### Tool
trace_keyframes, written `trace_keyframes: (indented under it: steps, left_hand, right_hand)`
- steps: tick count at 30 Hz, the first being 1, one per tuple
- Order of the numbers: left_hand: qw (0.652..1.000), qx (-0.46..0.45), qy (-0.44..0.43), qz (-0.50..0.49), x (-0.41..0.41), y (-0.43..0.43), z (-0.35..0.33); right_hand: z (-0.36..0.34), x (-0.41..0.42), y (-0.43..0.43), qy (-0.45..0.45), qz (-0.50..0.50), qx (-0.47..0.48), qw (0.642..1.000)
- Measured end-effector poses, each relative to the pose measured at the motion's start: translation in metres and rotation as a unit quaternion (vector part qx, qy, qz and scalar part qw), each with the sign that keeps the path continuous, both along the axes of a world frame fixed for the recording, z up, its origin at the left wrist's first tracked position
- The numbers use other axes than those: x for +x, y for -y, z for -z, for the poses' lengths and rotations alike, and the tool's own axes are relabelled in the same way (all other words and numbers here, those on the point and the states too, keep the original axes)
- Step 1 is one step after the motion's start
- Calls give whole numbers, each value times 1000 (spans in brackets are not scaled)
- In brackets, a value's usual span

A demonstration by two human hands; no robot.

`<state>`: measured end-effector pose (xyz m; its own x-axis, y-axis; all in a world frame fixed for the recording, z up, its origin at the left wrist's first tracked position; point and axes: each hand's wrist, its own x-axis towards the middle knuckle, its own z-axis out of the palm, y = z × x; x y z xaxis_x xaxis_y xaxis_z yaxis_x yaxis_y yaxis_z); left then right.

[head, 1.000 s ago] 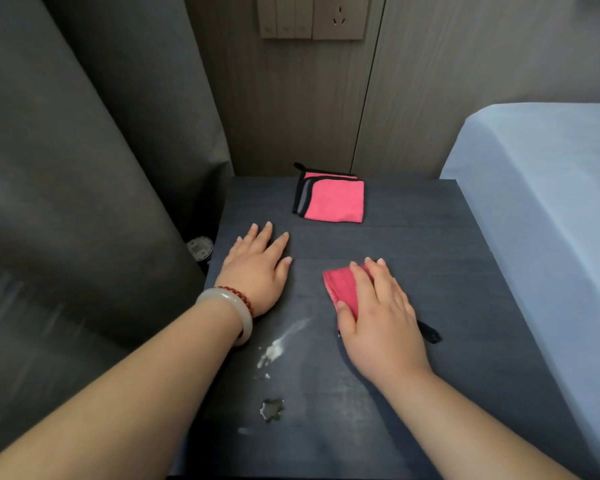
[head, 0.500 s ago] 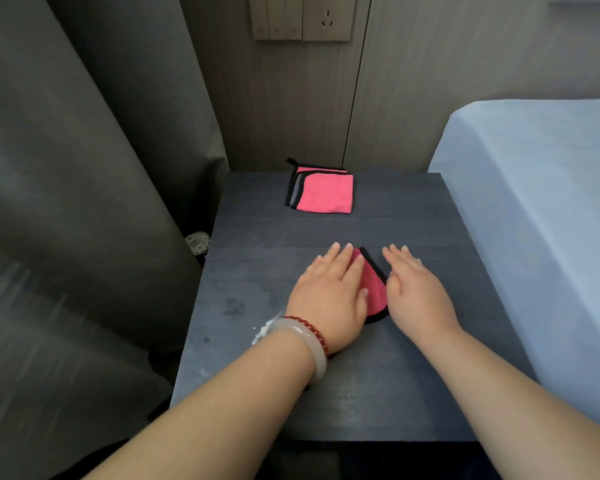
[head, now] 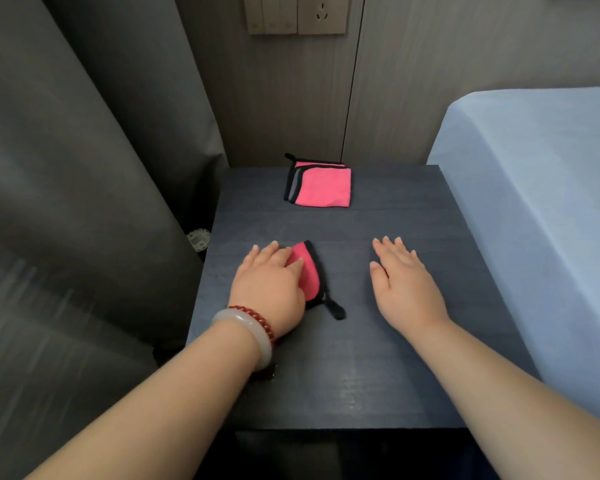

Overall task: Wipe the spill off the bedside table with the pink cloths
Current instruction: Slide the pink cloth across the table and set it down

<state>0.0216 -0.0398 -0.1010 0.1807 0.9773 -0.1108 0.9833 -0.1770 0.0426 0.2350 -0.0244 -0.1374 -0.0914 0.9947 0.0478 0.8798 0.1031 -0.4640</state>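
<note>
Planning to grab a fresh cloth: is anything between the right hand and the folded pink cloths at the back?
Nothing visible. Only bare bedside table lies between the right hand and the folded pink cloths; the left hand rests on another cloth, off that path.

I see a dark, wood-grained bedside table (head: 395, 220), square-topped. Near its back edge, at the middle, lies a neat folded stack of pink cloths (head: 324, 188) with black trim. Nearer me, left of centre, a single pink cloth (head: 309, 271) lies bunched on the top, its black hanging loop (head: 336, 310) trailing toward the front. My left hand (head: 269, 289) presses on that cloth. My right hand (head: 406, 285) rests flat on bare tabletop, well apart from it.
</note>
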Motion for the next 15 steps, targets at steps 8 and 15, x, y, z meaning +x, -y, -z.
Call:
trace_keyframes:
  steps: [8, 15]
  left_hand:
    - [997, -26, 40, -58, 22, -6, 23]
    - [986, -49, 10, -157, -29, -52, 23]
  right_hand:
    - [4, -48, -20, 114, -42, -5, 993]
    - [8, -47, -20, 135, -44, -19, 990]
